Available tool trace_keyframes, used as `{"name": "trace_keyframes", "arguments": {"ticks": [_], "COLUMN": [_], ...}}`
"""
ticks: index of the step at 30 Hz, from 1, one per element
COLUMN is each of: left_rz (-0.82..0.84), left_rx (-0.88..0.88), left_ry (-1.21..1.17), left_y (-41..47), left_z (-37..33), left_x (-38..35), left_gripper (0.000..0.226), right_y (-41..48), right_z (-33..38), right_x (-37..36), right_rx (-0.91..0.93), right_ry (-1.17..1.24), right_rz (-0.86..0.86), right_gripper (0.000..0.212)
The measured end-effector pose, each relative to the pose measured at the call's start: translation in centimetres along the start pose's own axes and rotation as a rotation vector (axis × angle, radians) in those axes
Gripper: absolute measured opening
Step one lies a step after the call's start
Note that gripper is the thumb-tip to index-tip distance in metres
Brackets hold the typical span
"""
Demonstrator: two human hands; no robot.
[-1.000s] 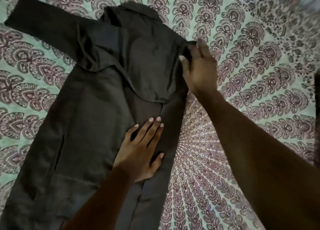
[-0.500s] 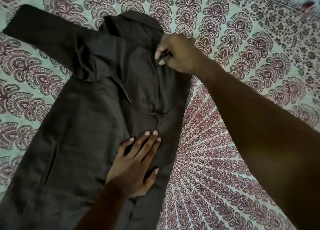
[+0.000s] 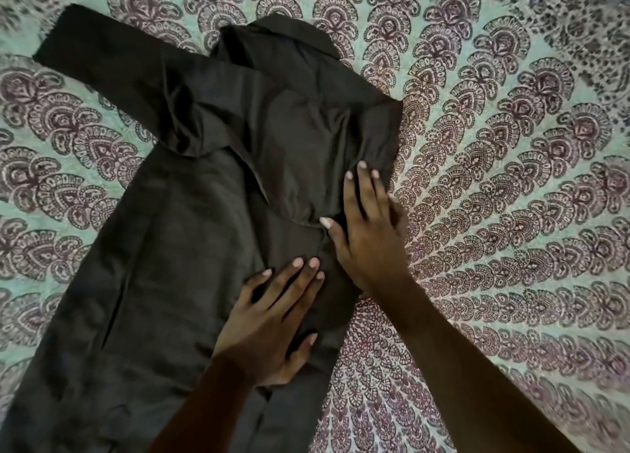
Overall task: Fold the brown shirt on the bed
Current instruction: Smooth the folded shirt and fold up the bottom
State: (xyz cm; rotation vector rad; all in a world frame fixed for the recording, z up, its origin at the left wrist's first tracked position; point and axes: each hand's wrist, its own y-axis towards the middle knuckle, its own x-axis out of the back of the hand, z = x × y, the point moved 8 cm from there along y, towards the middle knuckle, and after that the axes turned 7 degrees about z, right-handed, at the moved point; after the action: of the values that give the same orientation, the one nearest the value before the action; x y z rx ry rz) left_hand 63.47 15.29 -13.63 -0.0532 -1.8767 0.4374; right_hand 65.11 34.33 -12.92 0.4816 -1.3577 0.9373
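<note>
Brown shirt (image 3: 177,248) lengthwise, collar far, both hands flat on it

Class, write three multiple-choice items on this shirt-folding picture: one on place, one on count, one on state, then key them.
1. Where does the right hand rest?
A. on the shirt's right edge
B. on the far sleeve
C. off the bedspread

2. How many hands touch the shirt?
A. none
B. one
C. two

3. How is the left hand?
A. fisted
B. flat, fingers spread
C. lifted clear

Key: A, its fingers lie on the folded-in side; C, both press on the cloth; B, the palm lies down on the fabric.
</note>
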Motion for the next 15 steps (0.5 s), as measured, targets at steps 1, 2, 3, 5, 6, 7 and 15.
{"name": "trace_keyframes", "arguments": {"ticks": [1, 2, 3, 5, 6, 7, 15], "left_rz": [0.0, 0.0, -0.002, -0.005, -0.009, -0.015, -0.052], "left_rx": [0.002, 0.004, 0.005, 0.007, 0.008, 0.008, 0.015], "left_ry": [0.002, 0.005, 0.007, 0.006, 0.004, 0.005, 0.032], "left_y": [0.0, 0.0, 0.0, -0.1, -0.1, -0.2, -0.1], "left_z": [0.0, 0.1, 0.1, 0.1, 0.1, 0.1, 0.1], "left_x": [0.0, 0.0, 0.1, 0.1, 0.1, 0.1, 0.2], "left_gripper": [0.088, 0.089, 0.089, 0.089, 0.089, 0.089, 0.09], "right_y": [0.9, 2.2, 4.0, 8.1, 10.0, 11.7, 5.4], "right_z": [-0.2, -0.8, -1.5, -3.7, -4.9, -5.9, -2.9], "right_x": [0.0, 0.2, 0.5, 1.5, 1.9, 2.4, 4.6], "right_rx": [-0.011, -0.028, -0.048, -0.106, -0.14, -0.173, -0.079], "right_ry": [-0.023, -0.043, -0.052, -0.032, -0.02, -0.009, 0.055], "right_rz": [0.0, -0.006, -0.002, 0.042, 0.06, 0.075, -0.13], "right_gripper": [0.079, 0.083, 0.086, 0.09, 0.09, 0.09, 0.076]}}
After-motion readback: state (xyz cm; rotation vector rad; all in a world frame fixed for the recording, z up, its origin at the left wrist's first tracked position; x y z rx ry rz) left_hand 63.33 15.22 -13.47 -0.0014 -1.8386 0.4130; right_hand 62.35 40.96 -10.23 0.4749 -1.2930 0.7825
